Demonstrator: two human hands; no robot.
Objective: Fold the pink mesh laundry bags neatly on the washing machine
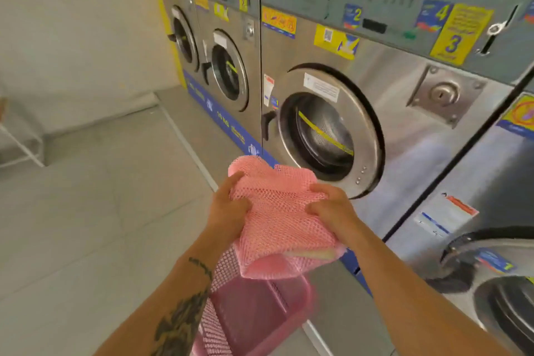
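Observation:
A pink mesh laundry bag (277, 217) hangs bunched in the air in front of a steel front-loading washing machine (404, 113). My left hand (228, 205) grips its left side, fingers curled into the mesh. My right hand (329, 206) grips its right side. More pink mesh (222, 277) trails down below my left forearm. A pale lining shows at the bag's lower edge. The washing machine's round door (329, 130) is closed, with an empty drum behind the glass.
A pink plastic basket (260, 315) sits on the grey tiled floor below the bag. Two more washers (222, 37) stand in a row to the left, another machine (508, 283) at lower right. A white rack (20, 139) stands at the far left.

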